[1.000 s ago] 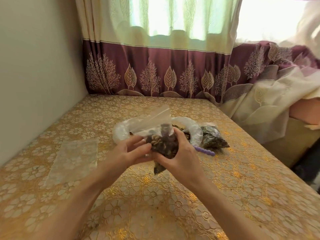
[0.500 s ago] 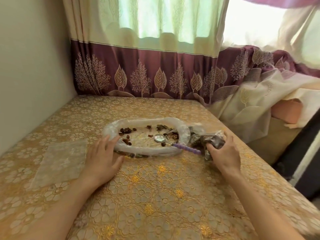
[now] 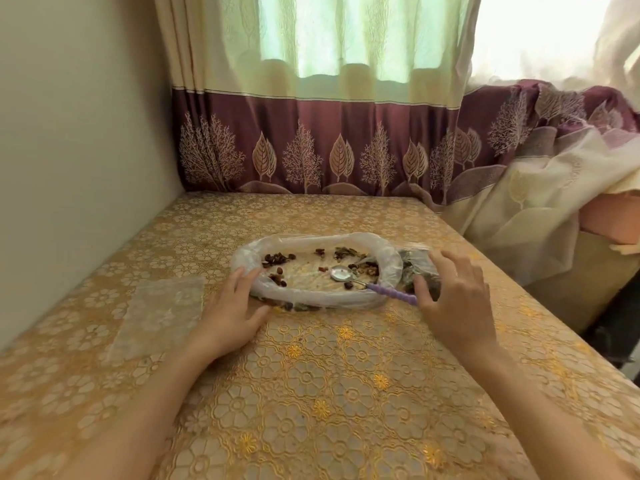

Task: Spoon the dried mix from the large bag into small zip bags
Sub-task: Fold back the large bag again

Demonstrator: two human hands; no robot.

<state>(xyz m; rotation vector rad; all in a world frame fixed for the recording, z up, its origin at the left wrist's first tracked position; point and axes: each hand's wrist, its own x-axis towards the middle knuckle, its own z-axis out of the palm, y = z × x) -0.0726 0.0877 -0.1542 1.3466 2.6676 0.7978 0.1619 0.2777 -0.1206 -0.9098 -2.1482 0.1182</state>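
The large clear bag (image 3: 391, 263) lies open and rolled down in the middle of the table, with scattered bits of dried mix (image 3: 277, 259) inside. A metal spoon with a purple handle (image 3: 391, 293) rests in it, handle over the right rim. Filled small zip bags (image 3: 414, 268) lie just right of the large bag. My right hand (image 3: 453, 303) hovers over them with fingers spread, holding nothing. My left hand (image 3: 232, 310) lies flat with its fingertips at the large bag's left rim. Empty small zip bags (image 3: 159, 313) lie flat on the left.
A gold floral cloth (image 3: 329, 393) covers the table. A wall (image 3: 69, 150) runs along the left side. Maroon and cream curtains (image 3: 311, 150) hang at the back and drape over furniture at the right, beyond the table's right edge.
A second ago both hands held a filled small zip bag above the large bag. My right hand set it down at the right and let go; my left hand went to the large bag's left rim.
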